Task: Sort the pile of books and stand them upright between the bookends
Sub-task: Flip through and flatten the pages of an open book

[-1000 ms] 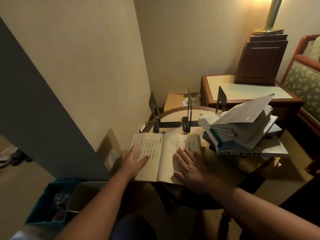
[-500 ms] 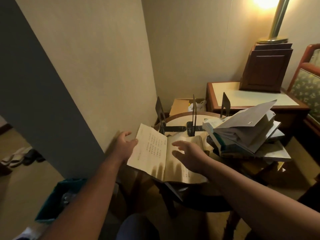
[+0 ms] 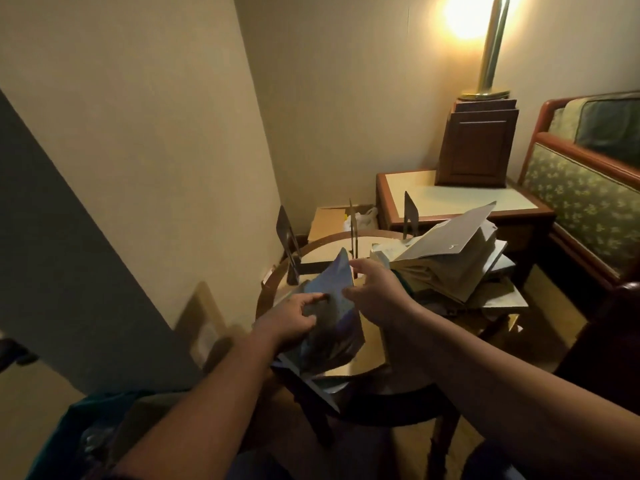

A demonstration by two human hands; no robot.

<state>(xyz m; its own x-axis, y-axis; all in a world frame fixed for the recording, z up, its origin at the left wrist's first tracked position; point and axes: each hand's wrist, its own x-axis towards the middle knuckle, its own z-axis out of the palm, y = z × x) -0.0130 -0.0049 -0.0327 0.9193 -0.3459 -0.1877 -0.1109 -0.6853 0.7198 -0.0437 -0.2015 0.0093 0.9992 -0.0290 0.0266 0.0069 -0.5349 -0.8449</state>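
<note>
Open book closed and lifted off round table.
Book, flat with pages showing a second ago, now tilted, bluish cover outward, apparently gripped by left hand and right hand.

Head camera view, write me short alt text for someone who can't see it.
Two bare hands, the left hand and the right hand, hold a blue-covered book tilted above a small round table. Behind it three dark metal bookends stand with no books between them, and an untidy pile of books lies to the right. A lit lamp glows in the far corner.
</note>
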